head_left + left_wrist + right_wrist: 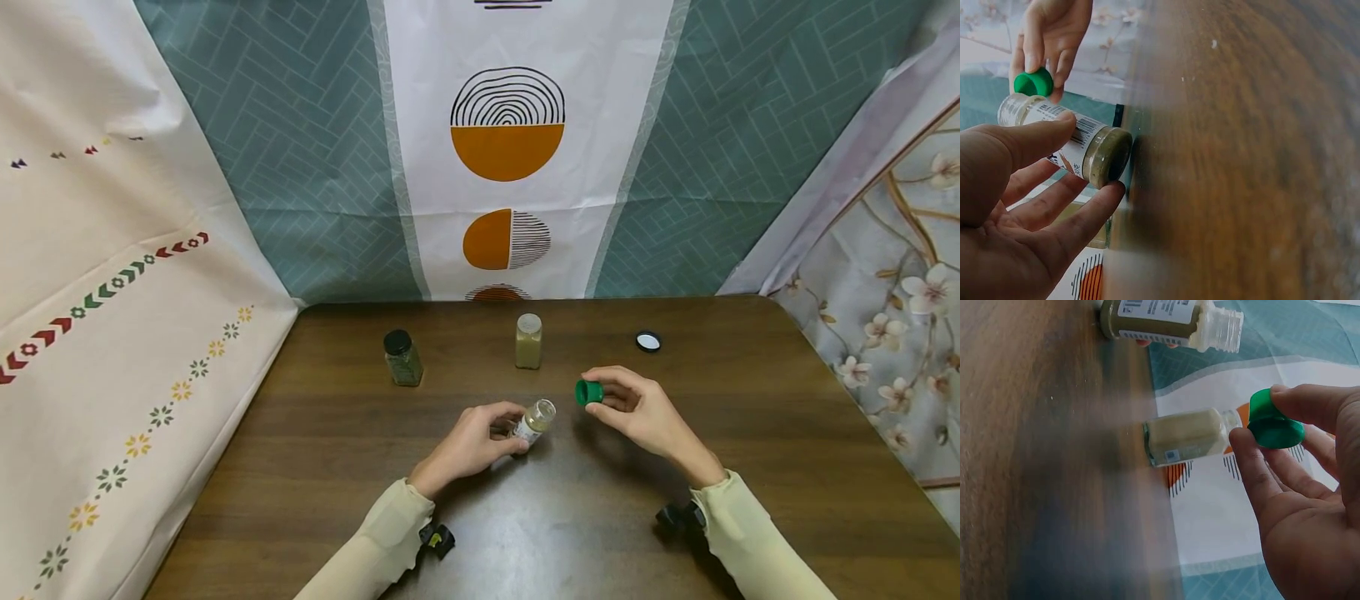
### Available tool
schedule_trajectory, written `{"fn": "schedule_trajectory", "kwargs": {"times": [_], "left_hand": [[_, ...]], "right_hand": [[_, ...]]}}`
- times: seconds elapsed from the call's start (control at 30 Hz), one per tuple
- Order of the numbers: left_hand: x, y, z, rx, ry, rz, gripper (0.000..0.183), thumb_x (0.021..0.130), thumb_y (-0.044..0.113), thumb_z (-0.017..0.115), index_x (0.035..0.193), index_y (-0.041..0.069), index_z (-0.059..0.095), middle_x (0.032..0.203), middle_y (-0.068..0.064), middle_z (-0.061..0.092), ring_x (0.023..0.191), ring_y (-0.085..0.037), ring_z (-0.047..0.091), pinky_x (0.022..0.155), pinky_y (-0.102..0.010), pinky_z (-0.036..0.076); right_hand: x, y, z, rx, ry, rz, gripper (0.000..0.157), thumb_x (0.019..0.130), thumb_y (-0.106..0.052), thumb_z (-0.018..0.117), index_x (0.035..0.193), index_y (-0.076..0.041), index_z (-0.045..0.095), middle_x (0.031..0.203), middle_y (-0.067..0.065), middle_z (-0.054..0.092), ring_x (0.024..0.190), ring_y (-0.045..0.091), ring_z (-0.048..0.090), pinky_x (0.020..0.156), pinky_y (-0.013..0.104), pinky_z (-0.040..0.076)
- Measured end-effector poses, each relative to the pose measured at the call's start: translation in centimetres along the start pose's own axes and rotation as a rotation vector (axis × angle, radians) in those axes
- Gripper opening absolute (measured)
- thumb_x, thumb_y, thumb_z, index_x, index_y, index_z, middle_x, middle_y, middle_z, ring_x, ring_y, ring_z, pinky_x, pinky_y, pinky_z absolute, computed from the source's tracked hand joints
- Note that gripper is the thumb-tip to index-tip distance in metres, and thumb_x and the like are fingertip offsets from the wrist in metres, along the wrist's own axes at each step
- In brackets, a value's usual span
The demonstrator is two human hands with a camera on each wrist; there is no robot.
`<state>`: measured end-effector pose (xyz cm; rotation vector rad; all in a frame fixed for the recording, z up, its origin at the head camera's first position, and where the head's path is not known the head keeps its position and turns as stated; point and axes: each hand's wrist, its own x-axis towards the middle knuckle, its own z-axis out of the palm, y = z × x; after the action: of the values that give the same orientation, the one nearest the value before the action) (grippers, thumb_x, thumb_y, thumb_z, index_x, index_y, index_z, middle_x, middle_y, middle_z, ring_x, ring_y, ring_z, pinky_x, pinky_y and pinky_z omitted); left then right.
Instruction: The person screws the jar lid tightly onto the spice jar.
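My left hand (474,442) grips a small glass spice jar (534,419) by its labelled body. The jar has no lid on and leans with its mouth toward the right. In the left wrist view the same spice jar (1079,137) shows a barcode label and a greenish-brown powder inside. My right hand (641,412) pinches a green cap (588,392) between thumb and fingers, to the right of the jar's mouth and apart from it. Seen from the right wrist, the green cap (1274,420) has its flip part raised.
A square jar of pale powder (528,343), without a lid, stands at the back middle. Left of it is a black-capped jar (403,358) of green herbs. A black lid (648,342) lies inside-up at the back right. Cloths (337,150) hang behind the table (300,500).
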<state>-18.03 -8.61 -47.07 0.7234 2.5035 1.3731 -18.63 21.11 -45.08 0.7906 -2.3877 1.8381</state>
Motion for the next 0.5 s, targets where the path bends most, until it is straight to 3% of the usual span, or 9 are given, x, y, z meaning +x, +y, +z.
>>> {"fn": "schedule_trajectory", "kwargs": {"times": [0.27, 0.5], "left_hand": [[0.03, -0.09, 0.00, 0.011, -0.001, -0.003, 0.042, 0.092, 0.017, 0.080, 0.131, 0.009, 0.068, 0.120, -0.009, 0.074, 0.109, -0.024, 0.072, 0.092, -0.036, 0.061], [0.01, -0.07, -0.16, 0.009, -0.005, -0.010, 0.042, 0.092, 0.018, 0.080, 0.132, 0.009, 0.068, 0.121, -0.009, 0.074, 0.109, -0.024, 0.072, 0.092, -0.034, 0.061]], "right_hand": [[0.03, 0.00, 0.38, -0.015, -0.016, -0.035, 0.041, 0.091, 0.005, 0.073, 0.131, 0.007, 0.062, 0.122, 0.021, 0.063, 0.102, 0.011, 0.072, 0.088, 0.025, 0.061], [-0.15, 0.16, 0.91, -0.006, -0.049, -0.015, 0.040, 0.092, 0.003, 0.074, 0.131, 0.002, 0.064, 0.123, 0.020, 0.064, 0.103, 0.014, 0.073, 0.087, 0.025, 0.062]]}}
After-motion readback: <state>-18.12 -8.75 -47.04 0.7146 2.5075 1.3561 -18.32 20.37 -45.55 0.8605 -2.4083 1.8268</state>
